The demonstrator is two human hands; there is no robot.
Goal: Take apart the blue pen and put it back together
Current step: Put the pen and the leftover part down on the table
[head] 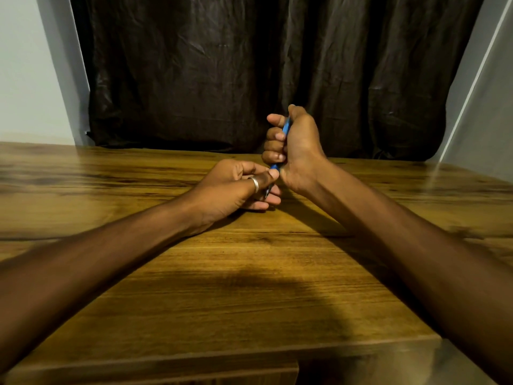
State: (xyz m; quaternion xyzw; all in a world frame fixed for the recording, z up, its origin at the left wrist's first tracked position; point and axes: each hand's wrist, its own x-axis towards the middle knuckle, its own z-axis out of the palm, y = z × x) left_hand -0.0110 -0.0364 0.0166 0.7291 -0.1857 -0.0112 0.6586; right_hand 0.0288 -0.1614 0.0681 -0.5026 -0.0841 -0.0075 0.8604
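Note:
The blue pen point(286, 128) stands almost upright above the wooden table point(249, 273), tip down. My right hand point(297, 145) is a fist around its barrel, so only short blue stretches show between the fingers. My left hand point(238, 187), with a silver ring on the thumb, rests on the table just below and pinches the pen's lower end between thumb and fingers. The dark tip pokes out beneath the left thumb. Most of the pen is hidden inside the two hands.
A dark wrinkled curtain point(249, 65) hangs behind the table's far edge. Pale walls point(25, 65) flank it on both sides. The table's near edge point(194, 357) runs along the bottom of the view.

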